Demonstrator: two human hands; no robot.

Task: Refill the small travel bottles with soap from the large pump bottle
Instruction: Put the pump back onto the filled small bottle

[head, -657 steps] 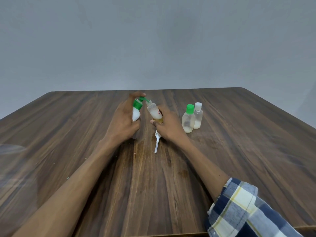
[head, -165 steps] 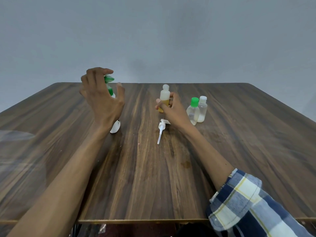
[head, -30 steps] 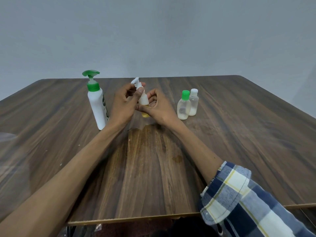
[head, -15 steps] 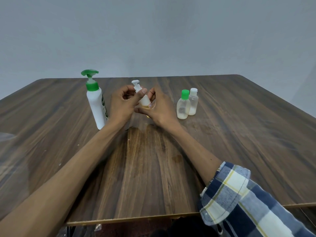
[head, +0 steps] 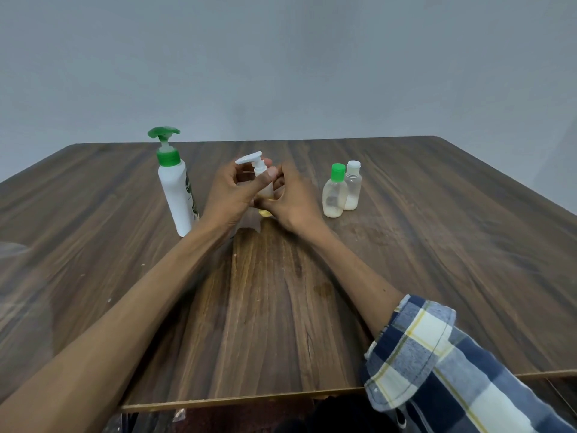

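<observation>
Hands meet mid-bench around a small spray bottle (head: 265,189). The left hand (head: 232,195) closes its grip on the bottle's neck, thumb across the front just under the white pump head. The right hand (head: 293,198) curls round the lower body, where yellowish liquid shows at the base. Left of the left hand stands the pump bottle (head: 175,189), white with a green pump, upright. Right of the right hand two travel bottles stand touching: the green-cap bottle (head: 334,192) in front, the white-cap bottle (head: 352,187) behind. A checked sleeve (head: 437,364) covers the right forearm at the bench (head: 452,245) edge.
</observation>
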